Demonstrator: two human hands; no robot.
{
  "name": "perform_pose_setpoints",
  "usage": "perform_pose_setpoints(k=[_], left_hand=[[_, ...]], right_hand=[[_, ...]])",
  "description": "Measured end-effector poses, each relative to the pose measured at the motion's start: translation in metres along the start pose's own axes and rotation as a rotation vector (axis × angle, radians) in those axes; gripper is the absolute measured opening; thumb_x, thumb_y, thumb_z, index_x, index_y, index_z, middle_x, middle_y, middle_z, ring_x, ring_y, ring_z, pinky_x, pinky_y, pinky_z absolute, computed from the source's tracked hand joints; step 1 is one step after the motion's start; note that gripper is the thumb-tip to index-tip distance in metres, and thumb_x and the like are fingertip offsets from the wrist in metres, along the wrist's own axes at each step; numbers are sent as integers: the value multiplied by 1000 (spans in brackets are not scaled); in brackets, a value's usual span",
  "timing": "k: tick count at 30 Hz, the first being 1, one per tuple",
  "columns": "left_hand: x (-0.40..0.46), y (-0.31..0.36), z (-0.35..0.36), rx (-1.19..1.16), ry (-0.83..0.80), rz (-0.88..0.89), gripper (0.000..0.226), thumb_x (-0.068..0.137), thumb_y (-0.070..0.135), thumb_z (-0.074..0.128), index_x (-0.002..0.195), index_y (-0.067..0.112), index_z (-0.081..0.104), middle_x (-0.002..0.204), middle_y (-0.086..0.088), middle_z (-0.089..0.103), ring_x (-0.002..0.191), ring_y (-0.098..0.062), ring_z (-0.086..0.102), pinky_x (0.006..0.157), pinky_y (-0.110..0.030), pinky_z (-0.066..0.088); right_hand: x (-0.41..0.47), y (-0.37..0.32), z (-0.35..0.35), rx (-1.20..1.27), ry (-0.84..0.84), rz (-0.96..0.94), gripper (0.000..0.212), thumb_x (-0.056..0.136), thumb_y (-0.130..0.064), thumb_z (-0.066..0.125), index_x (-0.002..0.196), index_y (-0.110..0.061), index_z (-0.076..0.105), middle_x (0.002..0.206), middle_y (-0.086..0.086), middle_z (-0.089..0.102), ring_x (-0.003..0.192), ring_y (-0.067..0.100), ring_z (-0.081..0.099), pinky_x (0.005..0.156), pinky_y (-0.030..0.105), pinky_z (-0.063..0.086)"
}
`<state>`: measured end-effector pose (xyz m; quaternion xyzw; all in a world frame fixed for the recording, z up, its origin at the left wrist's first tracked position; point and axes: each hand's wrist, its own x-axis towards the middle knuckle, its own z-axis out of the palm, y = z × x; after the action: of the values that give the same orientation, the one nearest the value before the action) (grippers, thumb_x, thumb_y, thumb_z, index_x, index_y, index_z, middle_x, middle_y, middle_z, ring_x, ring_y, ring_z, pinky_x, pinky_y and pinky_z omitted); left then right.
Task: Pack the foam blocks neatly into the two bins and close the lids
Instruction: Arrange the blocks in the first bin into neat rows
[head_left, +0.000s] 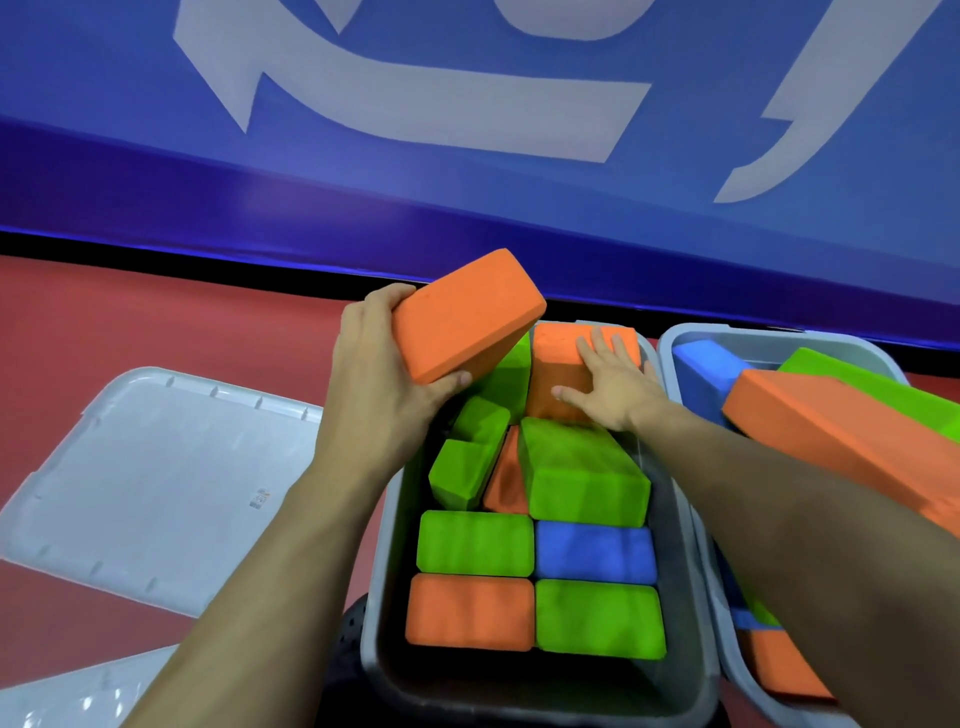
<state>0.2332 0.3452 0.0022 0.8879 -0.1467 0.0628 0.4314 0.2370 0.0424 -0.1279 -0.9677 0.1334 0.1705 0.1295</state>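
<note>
Red floor (156, 322), blue padded wall (467, 171) with large white lettering running along its far edge. Two pale lids on the floor to my left: the bigger lid (156, 483) flat beside the bins, a second lid (67, 696) at the lower corner. Grey bin (379, 571) directly below me, second grey bin (691, 338) touching it on the right. Near end of the first bin packed flat: green, blue, orange, green blocks in a two-by-two. Middle is jumbled, green blocks tilted over an orange one. Right bin holds a long orange block (831, 441) leaning over the rim, with green and blue behind. My left hand (384, 374) grips an orange block (462, 317), tilted, above the bin's far end. My right hand (608, 384) lies flat, fingers spread, pressing another orange block (556, 364) at the far end.
</note>
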Motion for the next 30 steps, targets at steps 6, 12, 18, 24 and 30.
perform_pose_setpoints(k=[6, 12, 18, 24, 30], left_hand=[[-1, 1, -1, -2, -7, -3, 89, 65, 27, 93, 138, 25, 42, 123, 10, 39, 112, -10, 44, 93, -29, 38], [-5, 5, -1, -6, -30, 12, 88, 65, 28, 93, 137, 25, 42, 124, 10, 39, 108, -6, 41, 92, -27, 36], [-4, 3, -1, 11, -36, 3, 88, 65, 29, 93, 137, 27, 42, 124, 10, 39, 108, -7, 41, 92, -28, 36], [-5, 4, 1, 9, -57, 0, 88, 66, 30, 92, 137, 27, 41, 123, 11, 38, 113, -12, 44, 93, -30, 37], [-5, 7, 1, 9, -67, -4, 89, 65, 31, 92, 137, 28, 41, 124, 11, 39, 117, -16, 45, 96, -33, 40]], right_hand=[[-75, 2, 50, 83, 299, -491, 70, 92, -76, 41, 134, -23, 58, 144, 0, 53, 135, 20, 45, 110, 52, 39], [-112, 31, 93, -186, 75, -535, 79, 90, -80, 39, 157, -46, 16, 164, -1, 24, 148, 25, 26, 121, 45, 23], [-100, 28, 79, -323, 117, -452, 89, 86, -82, 41, 155, -52, -5, 164, 6, 21, 147, 32, 24, 119, 48, 20], [-92, 29, 61, -194, 165, -340, 101, 87, -64, 62, 154, -50, -12, 147, -1, 42, 130, 27, 45, 103, 42, 38], [-92, 18, 26, 309, 245, -67, 90, 76, -72, 71, 148, -33, 35, 140, -1, 56, 125, 24, 55, 98, 39, 47]])
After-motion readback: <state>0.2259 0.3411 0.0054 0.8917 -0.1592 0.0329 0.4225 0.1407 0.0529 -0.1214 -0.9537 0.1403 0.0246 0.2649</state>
